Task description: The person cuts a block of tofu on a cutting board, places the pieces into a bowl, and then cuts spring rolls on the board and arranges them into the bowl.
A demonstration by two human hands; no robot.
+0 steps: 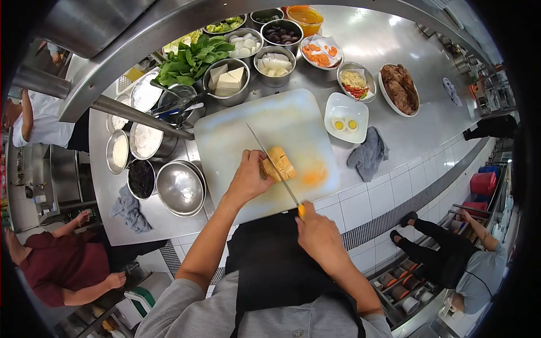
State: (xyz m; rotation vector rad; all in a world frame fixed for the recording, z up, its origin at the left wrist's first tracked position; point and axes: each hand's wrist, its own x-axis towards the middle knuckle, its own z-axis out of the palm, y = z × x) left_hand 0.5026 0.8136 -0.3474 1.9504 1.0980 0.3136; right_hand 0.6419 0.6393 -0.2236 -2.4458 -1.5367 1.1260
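A golden-yellow block that looks like fried tofu (pixel 283 160), scored or cut into pieces, lies on the white cutting board (pixel 231 132). My left hand (pixel 249 177) grips its left side with bent fingers. In my right hand (pixel 320 236) is a kitchen knife (pixel 288 190) with a yellow handle. Its long blade runs diagonally across the block, pointing away from me to the upper left. How deep the edge sits is hard to see. Right of the block, an orange stain (pixel 314 173) marks the board.
Behind the board stand bowls of pale tofu blocks (pixel 230 81), white slices (pixel 274 66) and leafy greens (pixel 189 62). A dish with egg halves (pixel 333 104), a grey cloth (pixel 368 155) and a meat plate (pixel 399 90) lie right. Steel bowls (pixel 180 188) sit left. Co-workers are on both sides.
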